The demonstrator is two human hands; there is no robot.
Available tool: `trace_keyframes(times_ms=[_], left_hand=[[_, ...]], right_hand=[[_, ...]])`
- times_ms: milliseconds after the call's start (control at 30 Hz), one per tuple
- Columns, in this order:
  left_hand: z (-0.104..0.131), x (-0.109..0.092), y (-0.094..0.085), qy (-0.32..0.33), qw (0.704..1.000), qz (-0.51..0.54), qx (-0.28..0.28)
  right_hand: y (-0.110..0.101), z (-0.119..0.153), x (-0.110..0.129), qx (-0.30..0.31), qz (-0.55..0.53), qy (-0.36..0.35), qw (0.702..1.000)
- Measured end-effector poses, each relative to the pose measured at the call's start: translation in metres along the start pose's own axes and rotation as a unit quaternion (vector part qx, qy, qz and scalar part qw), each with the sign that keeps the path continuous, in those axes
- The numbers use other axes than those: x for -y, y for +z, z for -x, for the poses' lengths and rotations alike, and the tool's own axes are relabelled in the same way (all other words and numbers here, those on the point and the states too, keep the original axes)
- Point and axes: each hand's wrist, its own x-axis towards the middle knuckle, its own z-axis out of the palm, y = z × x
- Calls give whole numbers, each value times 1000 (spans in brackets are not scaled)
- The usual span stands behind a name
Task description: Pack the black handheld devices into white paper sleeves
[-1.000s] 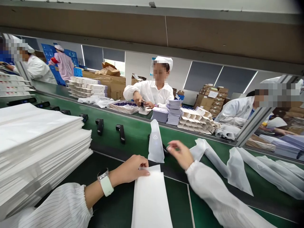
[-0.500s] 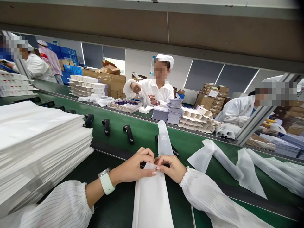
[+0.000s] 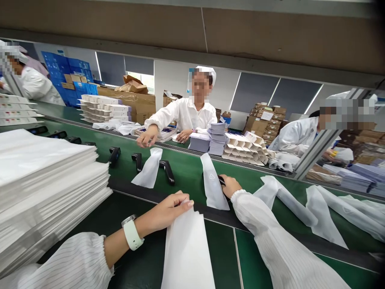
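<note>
My left hand (image 3: 170, 210) pinches the top end of long white translucent bags (image 3: 189, 249) lying layered in front of me. My right hand (image 3: 231, 187) is at the green conveyor belt, its fingers closed on a black angled, handle-shaped device (image 3: 221, 180). A frosted bag with a triangle mark (image 3: 212, 186) lies over most of that device and hides it. Further left on the belt, another frosted bag (image 3: 149, 169) rests between two black devices (image 3: 167, 171).
A tall pile of white sheets or bags (image 3: 54, 176) stands at my left. More frosted bags (image 3: 288, 204) lie along the belt at right. Opposite, a co-worker's hand (image 3: 148, 136) hovers over the belt, near cartons (image 3: 243, 148) and stacked leaflets (image 3: 217, 138). A metal post (image 3: 321, 148) slants at right.
My right hand has left the bag top and moved forward to the black device; my left hand keeps its pinch. A frosted bag now lies on the belt below the co-worker's outstretched hand.
</note>
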Motion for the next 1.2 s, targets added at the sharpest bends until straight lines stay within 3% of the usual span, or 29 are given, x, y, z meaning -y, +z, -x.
trace_keyframes(times_ms=[100,200,267,367,433,633,767,900,1033,1133,1200], left_hand=[[1,1,-1,8,1000,22,20],[2,1,-1,22,997,56,50],[2,-2,-1,23,997,49,62],[3,-9,0,23,997,17,72],[3,-12,1,30,997,6,68],[2,-7,6,57,997,23,34],[1,-10,7,48,996,74,-9],[-2,-20,6,28,985,134,-108],[-3,-31,3,13,975,156,-161],[-2,-34,0,5,974,149,-171],[-1,-31,-2,6,977,100,-190]], right_hand=[[-13,-8,-3,-54,-71,25,996],[-30,-8,15,-67,-169,11,983],[-35,3,38,-19,-281,-18,959],[-28,31,80,125,-474,-46,871],[-17,50,102,195,-525,-46,827],[12,79,121,268,-553,-53,787],[20,78,115,264,-536,-49,800],[28,84,106,255,-385,-161,872],[34,106,112,313,-326,-231,862],[32,106,117,317,-319,-199,871],[21,85,111,234,-316,-132,910]])
